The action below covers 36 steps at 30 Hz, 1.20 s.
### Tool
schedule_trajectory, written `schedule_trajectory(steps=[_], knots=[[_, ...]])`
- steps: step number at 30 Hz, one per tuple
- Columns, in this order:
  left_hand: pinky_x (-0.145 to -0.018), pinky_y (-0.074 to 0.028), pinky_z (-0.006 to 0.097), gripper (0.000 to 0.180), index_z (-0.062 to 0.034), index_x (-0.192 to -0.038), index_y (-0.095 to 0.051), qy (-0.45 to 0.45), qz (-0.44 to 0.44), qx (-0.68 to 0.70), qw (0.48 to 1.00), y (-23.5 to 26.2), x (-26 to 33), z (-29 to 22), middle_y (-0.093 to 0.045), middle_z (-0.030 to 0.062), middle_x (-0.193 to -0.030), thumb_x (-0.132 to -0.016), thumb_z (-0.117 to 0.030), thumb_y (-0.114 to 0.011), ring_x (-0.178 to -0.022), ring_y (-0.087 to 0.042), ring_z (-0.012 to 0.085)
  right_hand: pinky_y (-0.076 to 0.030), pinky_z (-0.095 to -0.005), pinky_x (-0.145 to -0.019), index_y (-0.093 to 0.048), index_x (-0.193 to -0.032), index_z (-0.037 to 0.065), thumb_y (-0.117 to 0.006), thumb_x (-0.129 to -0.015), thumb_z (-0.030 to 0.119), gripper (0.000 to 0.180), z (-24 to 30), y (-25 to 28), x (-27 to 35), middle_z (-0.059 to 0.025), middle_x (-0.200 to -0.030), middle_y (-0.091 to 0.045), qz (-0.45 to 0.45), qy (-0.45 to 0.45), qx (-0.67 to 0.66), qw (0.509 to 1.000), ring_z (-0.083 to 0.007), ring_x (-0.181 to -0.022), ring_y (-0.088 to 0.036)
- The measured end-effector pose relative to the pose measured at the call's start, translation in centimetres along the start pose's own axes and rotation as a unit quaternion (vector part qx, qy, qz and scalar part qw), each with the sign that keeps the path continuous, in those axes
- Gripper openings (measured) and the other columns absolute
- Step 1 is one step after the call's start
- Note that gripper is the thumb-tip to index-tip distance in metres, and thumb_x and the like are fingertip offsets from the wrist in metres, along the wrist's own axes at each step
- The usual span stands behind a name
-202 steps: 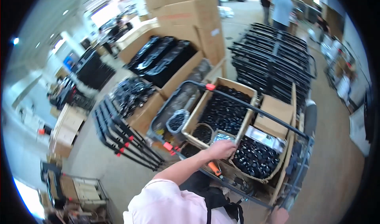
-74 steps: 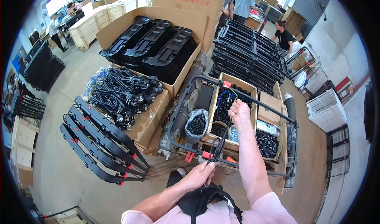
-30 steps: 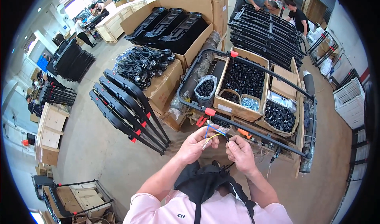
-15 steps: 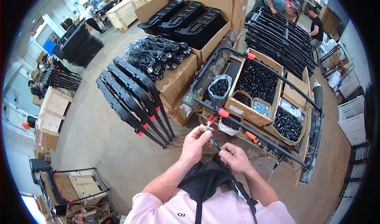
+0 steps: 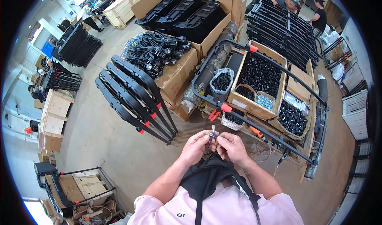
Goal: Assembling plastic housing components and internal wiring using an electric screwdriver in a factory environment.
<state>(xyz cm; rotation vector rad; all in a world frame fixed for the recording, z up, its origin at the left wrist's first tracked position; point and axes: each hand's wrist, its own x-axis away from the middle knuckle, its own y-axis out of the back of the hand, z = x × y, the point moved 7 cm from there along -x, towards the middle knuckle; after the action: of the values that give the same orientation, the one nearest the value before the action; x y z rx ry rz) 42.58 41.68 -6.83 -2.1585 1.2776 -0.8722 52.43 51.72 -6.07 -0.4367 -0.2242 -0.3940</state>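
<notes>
Pinching the thin wires (image 5: 213,134) between closed fingertips, the left hand (image 5: 196,148) and right hand (image 5: 232,148) meet in front of the apron (image 5: 203,179), short of the frame (image 5: 270,135) and orange tool (image 5: 256,132). Which strand sits in which fingers is too small to tell. Keeping the ends close together, under light pressure, should stop them splaying.

The thin wires (image 5: 214,134) looked like smooth plastic, and the round black caps (image 5: 293,118) were hard, shiny plastic. The little silver parts (image 5: 264,101) looked like bright metal, while the brown box (image 5: 178,77) was cardboard with shiny tape. The pink shirt (image 5: 230,206) and black apron (image 5: 202,178) were dull cloth, and the crate (image 5: 124,13) was pale, bare wood.
</notes>
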Motion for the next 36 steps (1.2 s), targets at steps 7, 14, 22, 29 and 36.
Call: schedule_trajectory(steps=[7,14,22,29,36], knots=[[-0.068,-0.054,0.028,0.022,-0.0029,-0.113,-0.067,0.032,0.004,0.020,0.999,1.5,-0.3,1.3,-0.065,0.0037,-0.084,-0.111,-0.023,-0.059,-0.075,-0.064,0.0138,-0.037,-0.0208,-0.047,-0.069,-0.101,0.000,-0.057,-0.111,0.025,0.029,0.3,-0.8,0.2,-0.0079,-0.088,-0.071,0.068,-0.033,0.007,0.997,-0.0041,-0.056,-0.049],[-0.067,-0.056,0.031,0.024,-0.0042,-0.112,-0.068,0.111,0.040,0.130,0.984,0.7,0.0,2.3,-0.067,0.0056,-0.083,-0.109,-0.027,-0.060,-0.073,-0.067,0.0178,-0.032,-0.0197,-0.048,-0.071,-0.107,-0.002,-0.060,-0.110,0.024,0.028,-1.4,-0.3,0.3,-0.0117,-0.092,-0.074,0.148,-0.094,-0.103,0.979,-0.0024,-0.056,-0.045],[-0.070,-0.057,0.030,0.025,-0.0034,-0.123,-0.070,0.077,0.044,0.072,0.993,0.4,0.2,2.4,-0.073,0.0065,-0.092,-0.109,-0.022,-0.062,-0.077,-0.068,0.0164,-0.030,-0.0203,-0.043,-0.065,-0.100,-0.003,-0.059,-0.109,0.025,0.030,-3.2,0.2,0.2,-0.0227,-0.102,-0.073,0.190,-0.127,-0.280,0.932,-0.0043,-0.048,-0.038],[-0.077,-0.055,0.028,0.030,0.0012,-0.122,-0.069,0.010,0.053,-0.103,0.993,0.8,-0.3,1.7,-0.073,0.0074,-0.098,-0.107,-0.024,-0.066,-0.082,-0.067,0.0142,-0.029,-0.0222,-0.043,-0.065,-0.098,-0.002,-0.059,-0.109,0.023,0.029,-4.1,0.5,0.1,-0.0207,-0.104,-0.072,0.174,-0.143,-0.294,0.929,-0.0059,-0.048,-0.039],[-0.074,-0.056,0.027,0.027,0.0005,-0.118,-0.070,0.045,0.112,-0.023,0.992,-0.4,-0.1,1.4,-0.073,0.0064,-0.095,-0.105,-0.023,-0.069,-0.079,-0.068,0.0132,-0.028,-0.0236,-0.043,-0.066,-0.097,-0.002,-0.063,-0.107,0.025,0.029,-3.4,0.4,0.4,-0.0168,-0.097,-0.072,0.245,-0.148,-0.282,0.916,-0.0065,-0.049,-0.039]])
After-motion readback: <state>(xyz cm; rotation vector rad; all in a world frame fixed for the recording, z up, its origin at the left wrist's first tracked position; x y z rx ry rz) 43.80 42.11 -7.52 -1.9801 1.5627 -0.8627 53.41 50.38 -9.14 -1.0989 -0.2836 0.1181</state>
